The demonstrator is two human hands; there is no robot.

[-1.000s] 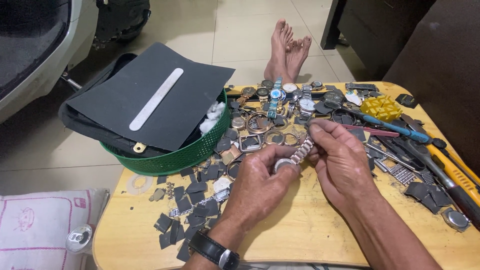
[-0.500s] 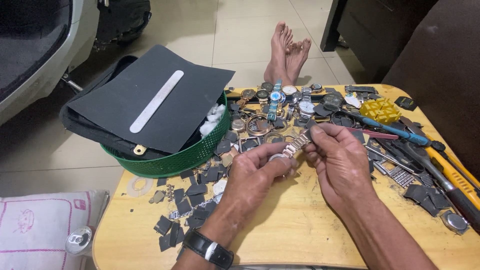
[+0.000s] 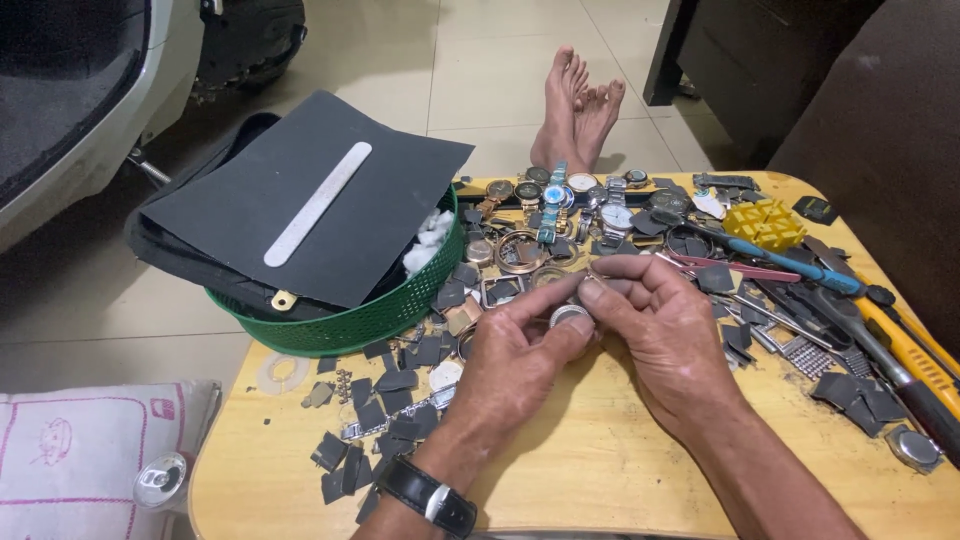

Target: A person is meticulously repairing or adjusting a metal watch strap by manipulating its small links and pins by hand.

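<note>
Both my hands meet over the middle of a low wooden table [image 3: 600, 480]. My left hand [image 3: 520, 355] and my right hand [image 3: 660, 330] together hold a small silver wristwatch [image 3: 572, 316], fingers pinched around its round case and metal band. A black watch is strapped on my left wrist [image 3: 430, 495]. Many watches and watch cases [image 3: 545, 215] lie just beyond my hands.
A green basket [image 3: 340, 320] with a black sheet and a pale file [image 3: 318, 203] stands at the table's left. Dark watch parts [image 3: 390, 400] are scattered left; a yellow holder [image 3: 765, 222] and tools [image 3: 850, 300] lie right. Bare feet [image 3: 580, 110] rest on the floor beyond.
The watch has come down and closer to me, and my fingers have closed more tightly around it. The band that stuck up between my hands is now mostly covered.
</note>
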